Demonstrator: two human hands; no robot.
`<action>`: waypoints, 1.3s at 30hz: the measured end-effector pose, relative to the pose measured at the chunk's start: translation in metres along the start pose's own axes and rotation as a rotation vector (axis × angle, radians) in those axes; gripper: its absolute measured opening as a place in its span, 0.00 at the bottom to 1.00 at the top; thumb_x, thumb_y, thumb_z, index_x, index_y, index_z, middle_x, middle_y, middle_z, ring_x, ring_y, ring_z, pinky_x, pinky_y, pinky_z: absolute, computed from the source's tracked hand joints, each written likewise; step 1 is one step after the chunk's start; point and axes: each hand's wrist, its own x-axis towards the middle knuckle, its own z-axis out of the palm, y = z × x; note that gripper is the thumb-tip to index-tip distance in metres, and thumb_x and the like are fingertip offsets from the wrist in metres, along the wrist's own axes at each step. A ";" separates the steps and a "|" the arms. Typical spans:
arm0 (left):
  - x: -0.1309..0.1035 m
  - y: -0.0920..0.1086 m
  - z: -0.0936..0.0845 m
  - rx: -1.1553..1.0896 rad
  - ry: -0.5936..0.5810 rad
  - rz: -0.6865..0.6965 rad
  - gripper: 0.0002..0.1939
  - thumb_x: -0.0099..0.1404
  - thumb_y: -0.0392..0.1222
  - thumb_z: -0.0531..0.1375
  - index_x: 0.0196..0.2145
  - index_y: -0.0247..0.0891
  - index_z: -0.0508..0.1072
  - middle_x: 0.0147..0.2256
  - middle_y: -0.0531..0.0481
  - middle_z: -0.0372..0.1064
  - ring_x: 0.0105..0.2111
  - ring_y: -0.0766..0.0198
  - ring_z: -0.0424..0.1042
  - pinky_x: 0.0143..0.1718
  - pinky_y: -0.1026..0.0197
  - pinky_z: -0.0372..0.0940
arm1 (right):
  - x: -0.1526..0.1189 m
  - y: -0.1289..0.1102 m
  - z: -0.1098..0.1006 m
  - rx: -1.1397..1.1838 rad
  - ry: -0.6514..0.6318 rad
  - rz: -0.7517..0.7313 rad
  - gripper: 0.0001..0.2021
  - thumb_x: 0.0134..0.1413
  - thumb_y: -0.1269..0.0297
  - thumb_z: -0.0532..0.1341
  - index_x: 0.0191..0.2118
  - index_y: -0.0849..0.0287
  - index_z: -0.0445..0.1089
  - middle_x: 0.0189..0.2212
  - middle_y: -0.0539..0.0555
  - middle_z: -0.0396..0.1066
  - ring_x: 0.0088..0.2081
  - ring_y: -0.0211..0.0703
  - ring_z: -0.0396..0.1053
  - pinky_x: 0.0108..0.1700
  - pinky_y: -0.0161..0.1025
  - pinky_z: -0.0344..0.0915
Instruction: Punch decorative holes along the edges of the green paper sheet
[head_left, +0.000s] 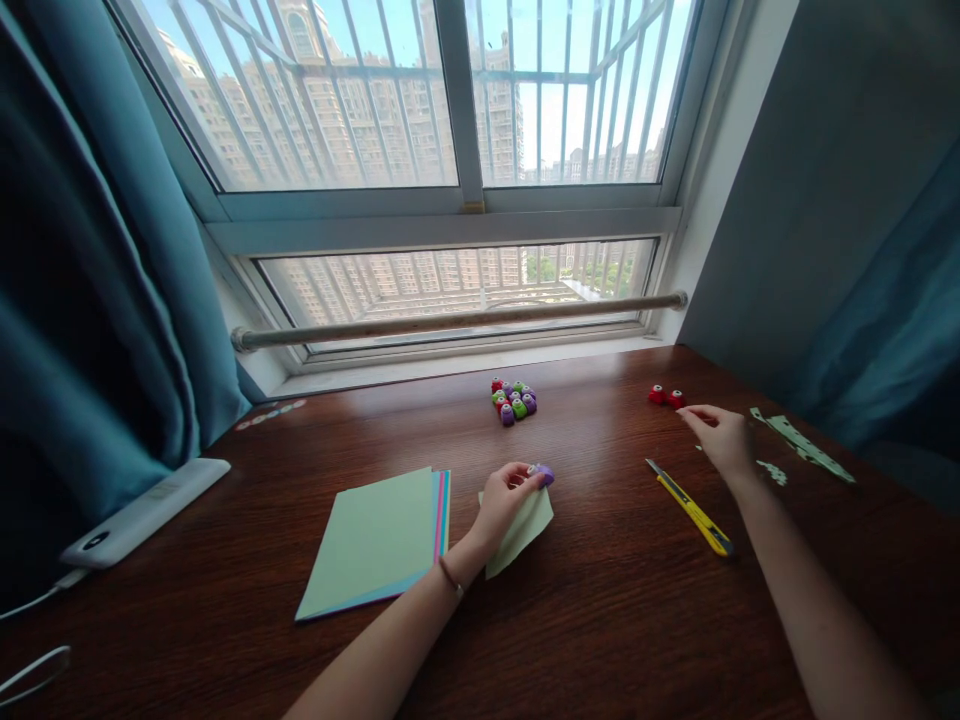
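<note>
My left hand [507, 500] is closed around a small purple figure [541, 474], above a loose piece of pale green paper [526, 532] lying partly under the hand. Out to the right, my right hand [716, 435] has thumb and index finger pressed together beside two small red figures [666, 396]; what the fingertips hold, if anything, is too small to name. A yellow utility knife [694, 512] lies between the hands, its blade pointing away. Farther back sits a tight cluster of small purple, green and red figures [514, 401].
On the brown table [600, 620], a stack of coloured paper [379, 540] lies left of my left hand. Cut green paper strips [810, 447] and scraps [772, 472] are at the right. A white device [150, 510] with a cable lies far left, near the curtain [97, 250]. A window stands behind.
</note>
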 end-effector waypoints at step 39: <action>-0.008 -0.007 0.004 0.265 -0.111 0.198 0.13 0.54 0.46 0.62 0.35 0.36 0.71 0.32 0.48 0.70 0.31 0.63 0.69 0.33 0.63 0.62 | 0.064 0.071 0.080 -0.218 -0.049 0.107 0.14 0.33 0.63 0.63 0.31 0.64 0.72 0.32 0.62 0.70 0.35 0.53 0.67 0.40 0.44 0.60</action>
